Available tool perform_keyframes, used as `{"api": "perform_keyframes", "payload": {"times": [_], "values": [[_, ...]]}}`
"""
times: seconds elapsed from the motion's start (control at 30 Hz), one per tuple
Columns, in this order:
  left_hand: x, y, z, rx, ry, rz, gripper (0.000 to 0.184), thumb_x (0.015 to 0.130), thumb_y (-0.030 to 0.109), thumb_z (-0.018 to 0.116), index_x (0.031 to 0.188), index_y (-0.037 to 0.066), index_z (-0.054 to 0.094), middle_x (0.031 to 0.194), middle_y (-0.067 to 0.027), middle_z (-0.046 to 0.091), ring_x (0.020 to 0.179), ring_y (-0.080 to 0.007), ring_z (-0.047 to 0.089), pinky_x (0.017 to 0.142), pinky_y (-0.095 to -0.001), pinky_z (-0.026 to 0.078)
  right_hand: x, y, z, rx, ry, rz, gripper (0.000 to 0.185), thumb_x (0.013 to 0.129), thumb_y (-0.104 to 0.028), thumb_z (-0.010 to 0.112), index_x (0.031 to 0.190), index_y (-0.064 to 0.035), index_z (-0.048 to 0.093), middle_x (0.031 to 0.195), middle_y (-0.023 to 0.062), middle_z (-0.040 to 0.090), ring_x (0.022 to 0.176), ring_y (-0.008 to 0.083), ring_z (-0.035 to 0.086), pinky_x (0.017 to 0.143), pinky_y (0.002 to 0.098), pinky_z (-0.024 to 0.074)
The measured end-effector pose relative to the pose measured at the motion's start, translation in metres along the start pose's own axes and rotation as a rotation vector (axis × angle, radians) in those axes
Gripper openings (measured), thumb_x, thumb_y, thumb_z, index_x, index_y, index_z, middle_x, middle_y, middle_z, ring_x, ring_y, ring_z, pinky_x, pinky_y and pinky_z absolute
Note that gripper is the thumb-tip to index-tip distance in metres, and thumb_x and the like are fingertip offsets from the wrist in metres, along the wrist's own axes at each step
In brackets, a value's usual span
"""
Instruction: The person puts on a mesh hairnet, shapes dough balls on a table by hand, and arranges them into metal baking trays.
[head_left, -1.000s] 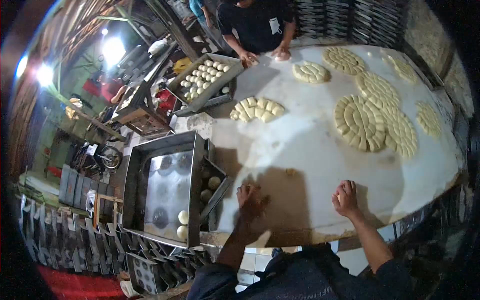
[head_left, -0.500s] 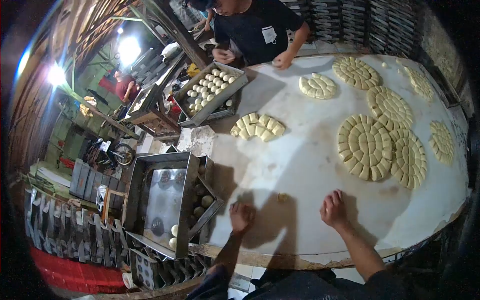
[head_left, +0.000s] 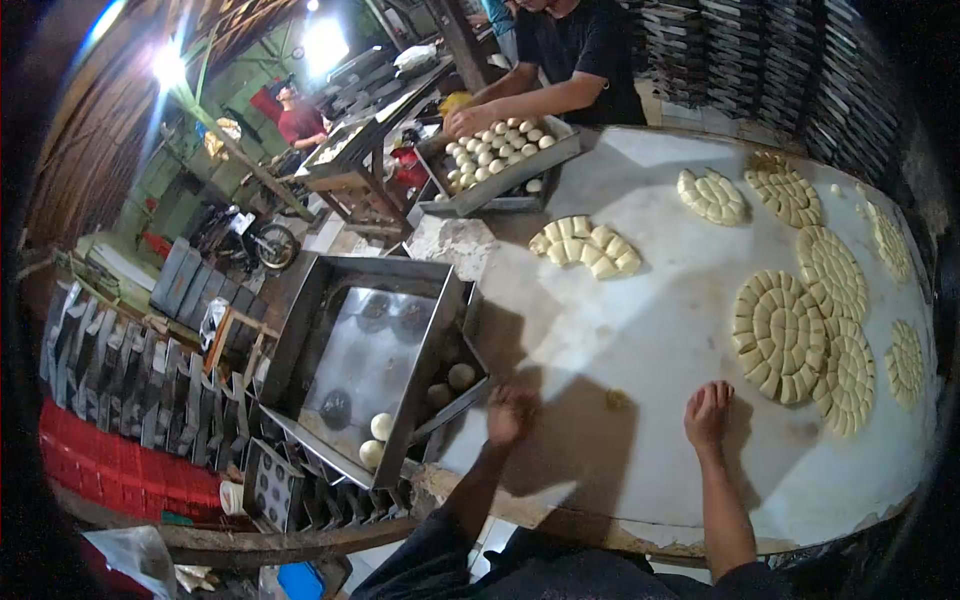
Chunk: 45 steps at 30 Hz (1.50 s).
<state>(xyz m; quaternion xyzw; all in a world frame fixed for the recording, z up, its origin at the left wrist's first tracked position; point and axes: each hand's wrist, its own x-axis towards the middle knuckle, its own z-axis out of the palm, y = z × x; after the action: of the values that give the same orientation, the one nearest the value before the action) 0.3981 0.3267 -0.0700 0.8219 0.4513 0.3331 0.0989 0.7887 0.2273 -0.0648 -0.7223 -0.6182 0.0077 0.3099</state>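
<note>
My left hand [head_left: 513,413] rests on the white tabletop [head_left: 640,340] near its left edge, fingers curled in; whatever lies under the palm is hidden. To the right, my right hand [head_left: 708,412] is also curled down against the table, its contents out of sight. Between them is a small yellowish smear [head_left: 617,399]. Beside my left hand stands a metal tray [head_left: 345,400] holding two round dough balls [head_left: 376,440] in a corner. Ahead lies a curved cluster of cut dough pieces [head_left: 585,246]. Right of my right hand, a large round of cut dough [head_left: 779,336] lies flat.
More dough rounds [head_left: 832,272] spread along the right side. At the far left corner another person [head_left: 575,65] has both hands at a tray of dough balls [head_left: 500,160]. Stacked metal pans [head_left: 140,400] line the left; a motorcycle [head_left: 255,240] stands behind.
The view has swung left, so the table appears shifted right. The other person's hands have come together over the tray of dough balls. My hands stay curled on the table.
</note>
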Motion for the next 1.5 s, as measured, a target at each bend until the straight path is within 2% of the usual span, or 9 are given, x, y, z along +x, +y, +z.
{"api": "perform_keyframes", "payload": {"times": [0.1, 0.23, 0.43, 0.63, 0.9, 1.17, 1.2, 1.33, 1.5], "values": [[0.017, 0.018, 0.048, -0.301, -0.250, -0.654, 0.025, 0.089, 0.022, 0.052, 0.107, 0.012, 0.066, 0.105, -0.0178, 0.061, 0.099, -0.0327, 0.060, 0.090, -0.0382, 0.049, -0.005, -0.025, 0.030, -0.049, 0.190, 0.147, 0.008, 0.084, -0.008, 0.054, 0.087, -0.0017, 0.051, 0.095, 0.0174, 0.053, 0.094, 0.0387, 0.049, 0.087, 0.0489, 0.0395], [-0.050, 0.034, 0.043, -0.378, -0.133, 0.170, 0.025, 0.088, 0.016, 0.055, 0.110, 0.008, 0.063, 0.109, -0.0196, 0.061, 0.105, -0.0397, 0.057, 0.095, -0.0502, 0.044, -0.059, -0.049, 0.013, 0.061, -0.016, 0.050, 0.010, 0.083, -0.004, 0.056, 0.093, -0.0020, 0.055, 0.103, 0.0174, 0.055, 0.102, 0.0377, 0.050, 0.091, 0.0483, 0.0403], [-0.131, 0.042, -0.062, -0.384, -0.391, -0.319, 0.048, 0.085, 0.016, 0.064, 0.129, 0.003, 0.050, 0.118, -0.0202, 0.058, 0.113, -0.0395, 0.056, 0.097, -0.0505, 0.043, -0.058, -0.021, -0.071, 0.431, -0.590, 0.953, 0.022, 0.094, -0.021, 0.057, 0.088, -0.0019, 0.064, 0.079, 0.0077, 0.062, 0.073, 0.0171, 0.062, 0.062, 0.0343, 0.0550], [-0.037, 0.047, -0.347, -0.311, 0.015, -0.145, 0.038, 0.079, 0.008, 0.071, 0.115, 0.005, 0.060, 0.107, -0.0150, 0.063, 0.102, -0.0336, 0.060, 0.097, -0.0500, 0.041, 0.028, -0.327, -0.061, 0.686, -0.608, 0.270, 0.024, 0.094, -0.018, 0.054, 0.109, -0.0008, 0.062, 0.094, 0.0061, 0.063, 0.086, 0.0147, 0.062, 0.078, 0.0316, 0.0553], [-0.037, -0.067, -0.373, 0.165, -0.592, -0.489, 0.047, 0.074, 0.026, 0.081, 0.113, 0.007, 0.065, 0.102, -0.0111, 0.070, 0.093, -0.0291, 0.066, 0.093, -0.0448, 0.045, 0.075, -0.529, 0.052, 0.511, -0.695, -0.894, 0.033, 0.084, -0.019, 0.068, 0.112, -0.0022, 0.060, 0.113, 0.0142, 0.062, 0.110, 0.0297, 0.060, 0.098, 0.0454, 0.0473], [-0.018, 0.073, -0.297, -0.401, 0.513, -0.303, 0.041, 0.066, 0.011, 0.078, 0.103, 0.002, 0.062, 0.090, -0.0116, 0.061, 0.084, -0.0265, 0.058, 0.081, -0.0380, 0.047, 0.074, -0.378, -0.007, 0.560, 0.072, -0.437, 0.010, 0.074, -0.006, 0.063, 0.083, -0.0038, 0.059, 0.086, 0.0128, 0.060, 0.080, 0.0302, 0.059, 0.071, 0.0411, 0.0489], [-0.007, 0.065, -0.273, -0.691, 0.288, 0.250, 0.032, 0.066, 0.010, 0.076, 0.095, 0.004, 0.064, 0.080, -0.0114, 0.057, 0.079, -0.0246, 0.057, 0.079, -0.0362, 0.046, 0.069, -0.344, -0.006, 0.479, 0.087, -0.300, 0.011, 0.073, -0.007, 0.063, 0.082, -0.0037, 0.057, 0.083, 0.0119, 0.055, 0.077, 0.0315, 0.057, 0.070, 0.0417, 0.0486], [0.039, 0.124, -0.071, -0.779, -0.247, -0.189, 0.040, 0.074, 0.011, 0.079, 0.110, 0.002, 0.065, 0.096, -0.0147, 0.064, 0.086, -0.0253, 0.062, 0.077, -0.0351, 0.050, 0.013, -0.177, 0.016, 0.361, -0.188, -0.005, 0.012, 0.074, -0.008, 0.064, 0.083, -0.0039, 0.057, 0.086, 0.0127, 0.052, 0.076, 0.0334, 0.056, 0.069, 0.0422, 0.0484], [0.110, -0.011, 0.123, -0.523, 0.056, -0.151, 0.027, 0.087, 0.012, 0.071, 0.111, 0.001, 0.066, 0.089, -0.0052, 0.063, 0.079, -0.0132, 0.060, 0.068, -0.0253, 0.050, -0.103, -0.023, -0.033, 0.133, -0.039, 0.165, 0.006, 0.079, -0.008, 0.061, 0.082, -0.0045, 0.057, 0.074, 0.0123, 0.050, 0.073, 0.0345, 0.054, 0.069, 0.0455, 0.0454]]}}
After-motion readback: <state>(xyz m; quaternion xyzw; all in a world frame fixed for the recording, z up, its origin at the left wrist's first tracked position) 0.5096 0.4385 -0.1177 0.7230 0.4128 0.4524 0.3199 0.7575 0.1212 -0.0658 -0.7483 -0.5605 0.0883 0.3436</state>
